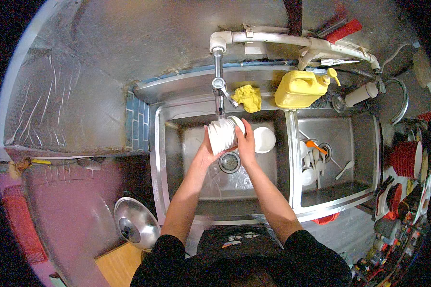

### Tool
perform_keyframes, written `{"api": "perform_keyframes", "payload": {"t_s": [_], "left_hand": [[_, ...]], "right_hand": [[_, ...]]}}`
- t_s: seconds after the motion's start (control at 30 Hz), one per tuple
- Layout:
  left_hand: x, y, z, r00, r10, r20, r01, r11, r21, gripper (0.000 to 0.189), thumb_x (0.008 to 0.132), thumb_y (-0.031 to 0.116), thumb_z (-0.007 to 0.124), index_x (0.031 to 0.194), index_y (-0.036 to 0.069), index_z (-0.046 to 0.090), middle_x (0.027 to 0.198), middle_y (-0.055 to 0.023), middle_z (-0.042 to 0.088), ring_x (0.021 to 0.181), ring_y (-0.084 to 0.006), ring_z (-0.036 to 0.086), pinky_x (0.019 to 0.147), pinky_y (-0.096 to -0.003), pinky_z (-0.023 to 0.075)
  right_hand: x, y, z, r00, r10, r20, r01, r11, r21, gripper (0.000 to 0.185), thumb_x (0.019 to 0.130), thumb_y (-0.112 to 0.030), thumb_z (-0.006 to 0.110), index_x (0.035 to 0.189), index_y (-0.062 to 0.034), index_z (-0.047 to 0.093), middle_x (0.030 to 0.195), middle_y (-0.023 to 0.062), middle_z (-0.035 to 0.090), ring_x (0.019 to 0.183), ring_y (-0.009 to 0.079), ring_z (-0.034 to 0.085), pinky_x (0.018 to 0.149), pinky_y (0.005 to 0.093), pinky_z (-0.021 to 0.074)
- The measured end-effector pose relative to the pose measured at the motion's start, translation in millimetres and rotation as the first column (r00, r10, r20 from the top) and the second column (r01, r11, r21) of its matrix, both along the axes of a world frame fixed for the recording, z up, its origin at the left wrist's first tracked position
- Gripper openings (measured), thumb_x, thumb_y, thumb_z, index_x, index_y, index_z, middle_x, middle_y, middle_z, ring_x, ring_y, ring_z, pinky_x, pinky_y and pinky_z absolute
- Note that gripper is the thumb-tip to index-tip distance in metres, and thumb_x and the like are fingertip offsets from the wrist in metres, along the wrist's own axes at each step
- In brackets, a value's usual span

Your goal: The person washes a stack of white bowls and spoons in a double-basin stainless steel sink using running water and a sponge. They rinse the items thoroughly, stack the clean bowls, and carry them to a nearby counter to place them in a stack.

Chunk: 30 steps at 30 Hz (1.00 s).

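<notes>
Between my two hands is a tilted stack of small white dishes, held right under the spout of a chrome faucet. My left hand supports the stack from the left and below. On the other side, my right hand grips its right end, fingers around the outermost dish. Another white dish lies in the left sink basin, just right of my right hand. The round drain strainer shows between my forearms. Whether water is running is hard to tell.
A yellow cloth and a yellow jug sit on the back ledge. In the right basin lie white spoons, small dishes and an orange utensil. Red bowls are stacked far right; a metal lid stands at left.
</notes>
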<state>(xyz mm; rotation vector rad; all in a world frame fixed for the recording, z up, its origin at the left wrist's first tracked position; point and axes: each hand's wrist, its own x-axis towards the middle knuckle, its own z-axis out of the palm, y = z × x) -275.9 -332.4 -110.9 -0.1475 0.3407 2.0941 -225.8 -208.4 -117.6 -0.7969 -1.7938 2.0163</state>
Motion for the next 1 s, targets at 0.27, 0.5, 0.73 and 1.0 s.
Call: {"api": "perform_keyframes", "payload": {"t_s": [0.27,0.5,0.73,1.0], "left_hand": [[4,2,-10,0.964,0.252,0.081,-0.196,0.885,-0.423,0.039,0.081,0.046,0.046,0.107,0.019,0.054,0.106,-0.0026,0.057,0.095,-0.0227,0.054,0.077,-0.0435,0.0464],[-9,17,-24,0.894,0.447,0.036,-0.401,0.833,-0.382,0.04,0.082,0.044,0.044,0.108,0.016,0.053,0.111,-0.0036,0.056,0.103,-0.025,0.051,0.085,-0.0474,0.0424],[-13,49,-13,0.981,0.191,0.029,-0.181,0.959,-0.219,0.042,0.087,0.039,0.04,0.115,0.009,0.048,0.114,-0.0118,0.053,0.104,-0.0306,0.05,0.089,-0.0478,0.0408],[4,37,-10,0.963,0.263,0.051,-0.224,0.894,-0.389,0.042,0.085,0.039,0.043,0.116,0.011,0.048,0.117,-0.0094,0.052,0.107,-0.0294,0.049,0.09,-0.0486,0.0395]], "right_hand": [[-8,-20,25,0.993,0.061,-0.099,-0.069,0.994,-0.081,0.042,0.081,-0.02,0.06,0.113,0.0006,0.042,0.106,0.013,0.051,0.099,0.0195,0.049,0.087,0.0308,0.0382],[-14,3,9,0.976,0.072,-0.204,-0.025,0.974,0.226,0.03,0.086,-0.017,0.052,0.113,-0.0042,0.05,0.105,0.0034,0.053,0.099,0.0122,0.047,0.086,0.0245,0.0364],[-3,21,13,0.971,-0.148,-0.188,0.064,0.919,-0.389,0.029,0.092,-0.03,0.041,0.105,-0.0071,0.053,0.09,-0.0013,0.053,0.079,0.0075,0.048,0.066,0.0205,0.0386],[9,6,22,0.961,-0.183,-0.21,0.156,0.978,-0.136,0.016,0.088,-0.013,0.046,0.098,-0.0021,0.051,0.092,0.0065,0.051,0.089,0.0152,0.048,0.08,0.0254,0.0382]]}}
